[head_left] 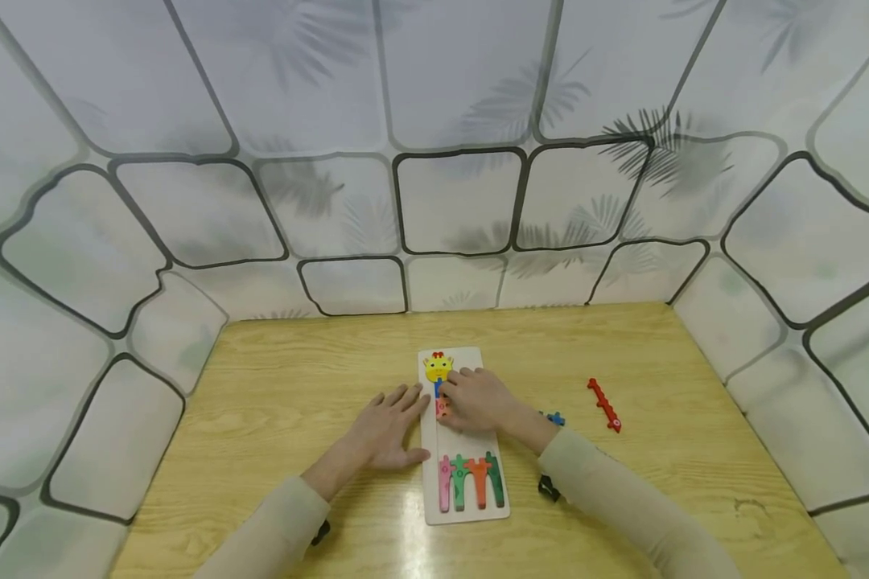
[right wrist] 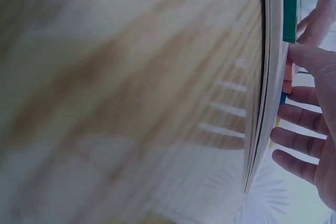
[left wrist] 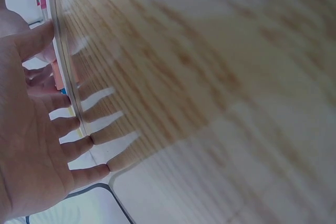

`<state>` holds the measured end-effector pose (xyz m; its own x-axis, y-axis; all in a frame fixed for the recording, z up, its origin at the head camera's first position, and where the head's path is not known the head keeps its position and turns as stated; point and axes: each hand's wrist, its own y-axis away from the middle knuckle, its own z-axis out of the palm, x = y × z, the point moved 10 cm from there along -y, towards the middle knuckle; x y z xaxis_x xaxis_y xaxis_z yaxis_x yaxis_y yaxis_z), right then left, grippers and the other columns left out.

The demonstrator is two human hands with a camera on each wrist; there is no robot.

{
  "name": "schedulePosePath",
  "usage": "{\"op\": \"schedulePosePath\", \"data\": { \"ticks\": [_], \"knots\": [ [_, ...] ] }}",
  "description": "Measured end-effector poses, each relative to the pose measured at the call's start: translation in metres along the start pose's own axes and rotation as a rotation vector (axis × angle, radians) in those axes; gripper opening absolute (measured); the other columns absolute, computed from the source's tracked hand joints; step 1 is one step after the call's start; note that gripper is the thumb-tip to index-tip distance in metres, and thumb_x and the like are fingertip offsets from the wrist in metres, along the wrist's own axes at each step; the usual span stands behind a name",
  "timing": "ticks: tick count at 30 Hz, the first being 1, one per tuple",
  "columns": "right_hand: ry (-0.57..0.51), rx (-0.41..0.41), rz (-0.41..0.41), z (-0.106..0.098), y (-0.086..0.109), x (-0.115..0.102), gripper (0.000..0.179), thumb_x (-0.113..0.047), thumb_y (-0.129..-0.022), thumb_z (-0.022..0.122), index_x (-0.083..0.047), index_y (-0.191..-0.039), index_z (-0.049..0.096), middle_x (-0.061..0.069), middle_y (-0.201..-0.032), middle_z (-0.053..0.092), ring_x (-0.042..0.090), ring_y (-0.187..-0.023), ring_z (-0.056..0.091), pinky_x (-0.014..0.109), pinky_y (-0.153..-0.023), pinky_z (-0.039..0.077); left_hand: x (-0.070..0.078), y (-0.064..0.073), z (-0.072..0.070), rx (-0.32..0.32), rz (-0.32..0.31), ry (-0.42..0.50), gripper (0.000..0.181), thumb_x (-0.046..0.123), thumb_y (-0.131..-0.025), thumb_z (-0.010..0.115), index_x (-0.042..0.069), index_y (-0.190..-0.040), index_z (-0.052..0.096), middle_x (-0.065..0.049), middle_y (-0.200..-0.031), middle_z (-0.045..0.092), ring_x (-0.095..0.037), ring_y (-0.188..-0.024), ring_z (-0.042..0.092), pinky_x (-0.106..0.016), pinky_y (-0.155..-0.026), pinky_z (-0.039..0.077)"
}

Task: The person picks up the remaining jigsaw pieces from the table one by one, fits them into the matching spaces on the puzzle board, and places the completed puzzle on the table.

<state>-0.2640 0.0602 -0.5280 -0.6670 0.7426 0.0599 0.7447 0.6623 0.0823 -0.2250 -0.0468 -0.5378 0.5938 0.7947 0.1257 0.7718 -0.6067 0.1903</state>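
A white puzzle board [head_left: 430, 490] lies on the table, with a yellow giraffe head [head_left: 438, 367] at its far end. Below the head sit a blue piece [head_left: 438, 388] and an orange puzzle piece [head_left: 442, 408]. My right hand [head_left: 478, 400] reaches over the board and pinches the orange piece [right wrist: 287, 77] between thumb and index finger. Flat along the board's left edge rests my left hand [head_left: 387, 430], its fingers spread and fingertips touching the edge. Pink [head_left: 445, 484], green [head_left: 459, 482], orange [head_left: 479, 485] and dark green leg pieces [head_left: 495, 481] stand in a row at the near end.
A red, bumpy puzzle piece [head_left: 605, 405] lies on the table to the right. Blue pieces [head_left: 556, 418] show partly behind my right wrist. Patterned fabric walls [head_left: 452, 281] enclose the wooden table [head_left: 297, 362] at the back and sides.
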Motion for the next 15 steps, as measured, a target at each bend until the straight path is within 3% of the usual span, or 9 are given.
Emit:
{"op": "schedulePosePath", "data": {
  "ticks": [7, 15],
  "knots": [
    [0.015, -0.009, 0.011, 0.0022, -0.0011, 0.0007, 0.064, -0.067, -0.1, 0.056, -0.019, -0.141, 0.065, 0.004, -0.137, 0.068, 0.025, -0.123, 0.067, 0.048, -0.106, 0.058, 0.0011, -0.0008, -0.0017, -0.007, 0.0, 0.011, 0.096, 0.072, -0.094, 0.057, 0.014, -0.166, 0.033, -0.012, -0.175, 0.029, -0.04, -0.159, 0.035, -0.064, -0.124, 0.037],
    [0.01, 0.003, -0.002, 0.0002, -0.0017, -0.0018, 0.062, -0.066, -0.099, 0.059, -0.019, -0.139, 0.066, 0.004, -0.132, 0.07, 0.023, -0.118, 0.069, 0.045, -0.101, 0.06, -0.0002, -0.0003, -0.001, -0.009, -0.001, 0.015, 0.096, 0.072, -0.093, 0.057, 0.014, -0.166, 0.034, -0.012, -0.175, 0.029, -0.04, -0.159, 0.035, -0.065, -0.124, 0.037]
  ]
}}
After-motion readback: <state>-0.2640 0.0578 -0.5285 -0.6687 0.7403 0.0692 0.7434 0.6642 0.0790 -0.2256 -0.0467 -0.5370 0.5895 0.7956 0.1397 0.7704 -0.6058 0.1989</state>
